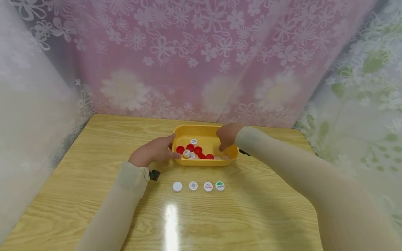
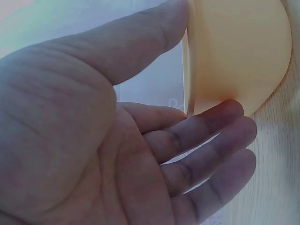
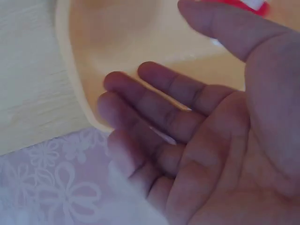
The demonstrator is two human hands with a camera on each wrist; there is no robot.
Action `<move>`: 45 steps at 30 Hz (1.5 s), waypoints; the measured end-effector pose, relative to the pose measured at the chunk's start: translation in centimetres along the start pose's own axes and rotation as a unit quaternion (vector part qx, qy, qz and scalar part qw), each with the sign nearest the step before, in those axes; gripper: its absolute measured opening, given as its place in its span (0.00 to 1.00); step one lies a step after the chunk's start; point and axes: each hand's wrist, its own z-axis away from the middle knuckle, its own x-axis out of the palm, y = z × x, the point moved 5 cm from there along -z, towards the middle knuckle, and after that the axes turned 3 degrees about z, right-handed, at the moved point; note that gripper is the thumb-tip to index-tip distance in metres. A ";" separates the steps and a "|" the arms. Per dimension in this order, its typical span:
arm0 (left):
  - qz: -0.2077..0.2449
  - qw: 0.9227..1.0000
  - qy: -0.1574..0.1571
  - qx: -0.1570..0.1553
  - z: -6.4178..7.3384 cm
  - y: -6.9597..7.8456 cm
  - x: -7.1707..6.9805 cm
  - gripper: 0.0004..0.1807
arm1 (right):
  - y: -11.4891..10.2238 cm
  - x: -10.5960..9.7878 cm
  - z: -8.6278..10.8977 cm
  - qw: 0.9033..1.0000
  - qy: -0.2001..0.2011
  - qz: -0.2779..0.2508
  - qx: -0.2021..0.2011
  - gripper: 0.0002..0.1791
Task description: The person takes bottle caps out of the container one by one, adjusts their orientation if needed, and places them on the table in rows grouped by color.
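Note:
A yellow plastic tub [image 1: 201, 162] stands near the back of the wooden table, with red bottle caps [image 1: 198, 150] and white printed caps [image 1: 186, 153] gathered mostly along its near side. My left hand [image 1: 155, 150] holds the tub's left end, thumb and index finger at the rim; in the left wrist view the other fingers [image 2: 220, 145] lie against its outer wall. Over the right part of the tub is my right hand [image 1: 228, 135], reaching down inside. The right wrist view shows that palm and loosely bent fingers [image 3: 173, 89] with nothing between them and the thumb.
In front of the tub, a short row of white caps lies on the table [image 1: 94, 174]: a plain one [image 1: 177, 187] at the left, then printed ones, the rightmost with a green mark [image 1: 220, 186]. A pink flowered curtain [image 1: 194, 69] hangs behind the table.

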 end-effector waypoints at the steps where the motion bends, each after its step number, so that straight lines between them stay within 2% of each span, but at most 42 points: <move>1: -0.002 1.000 0.003 0.000 0.0 0.0 0.0 0.55 | -0.1 0.0 -0.2 1.000 -0.008 0.013 0.009 0.17; 5: -0.008 1.000 0.014 0.002 -0.3 0.0 0.0 0.54 | -0.8 0.9 -1.0 0.997 -0.055 0.037 0.034 0.16; 8: -0.008 1.000 0.019 0.000 -0.4 0.0 -0.1 0.54 | -1.3 1.9 -1.8 0.995 -0.088 0.049 0.025 0.14; 11: -0.007 1.000 0.021 -0.005 -0.3 -0.1 -0.2 0.54 | -1.6 2.8 -2.9 0.992 -0.094 0.088 0.003 0.13; 15: -0.008 1.000 0.018 -0.009 -0.1 -0.3 -0.3 0.54 | -1.6 4.0 -4.2 0.990 -0.081 0.117 -0.010 0.14; 19: -0.017 1.000 0.015 -0.004 -0.1 -0.3 0.0 0.54 | -1.5 5.3 -4.9 0.991 -0.073 0.111 -0.021 0.17; 22: -0.023 1.000 0.015 -0.004 -0.2 -0.3 0.2 0.54 | -1.6 5.9 -5.2 0.992 -0.066 0.102 -0.037 0.15; 28: -0.023 1.000 0.012 -0.012 -0.2 -0.3 0.0 0.54 | -2.0 5.4 -5.3 0.991 -0.051 0.101 -0.069 0.08; 34: -0.021 0.999 0.018 -0.016 -0.3 -0.3 -0.9 0.55 | -2.3 4.0 -5.5 0.991 -0.077 0.079 -0.076 0.06; 39: -0.020 1.000 0.014 -0.019 -0.5 -0.3 -0.9 0.55 | -2.0 4.5 -6.3 0.989 -0.104 0.078 -0.077 0.07; 45: -0.024 1.000 0.003 0.000 -0.6 -0.4 -0.5 0.55 | -1.8 5.0 -6.0 0.991 -0.095 0.050 -0.081 0.07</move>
